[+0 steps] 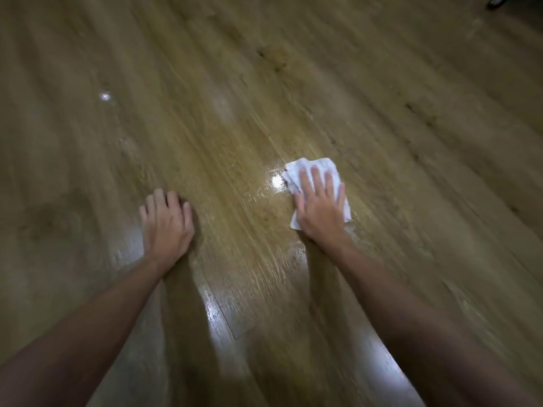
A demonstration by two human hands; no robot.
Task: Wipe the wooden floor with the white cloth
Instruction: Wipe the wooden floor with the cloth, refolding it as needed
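1. The right hand [320, 202] lies flat on top of the white cloth [311, 171], its fingers straight and a little spread, pressing the cloth down onto the wooden floor [235, 83]. Nothing is curled round the cloth; the palm and fingers simply rest on it.
2. The left hand [167, 221] is planted on the bare floor, well apart from the cloth and to its left. Its fingers are bent slightly at the knuckles with the tips touching the boards, and it holds nothing.
3. Both forearms are bare and reach in from the lower edge of the view toward the two hands.
4. The cloth is one small crumpled piece, roughly rectangular, soft and wrinkled, with folds showing past the fingertips and a corner sticking out below the heel of the hand.
5. The floor is made of long planks with a brown streaked grain and a few darker knots. Its surface is glossy: a bright glare spot sits just beside the cloth's left edge, and more shiny patches lie nearer than the cloth, between the two forearms.
6. A small pale speck [105, 96] lies on the boards far beyond the left hand.
7. A dark object [498, 1] shows at the top right corner, too cut off to tell what it is.
8. Count: two hands, one cloth.
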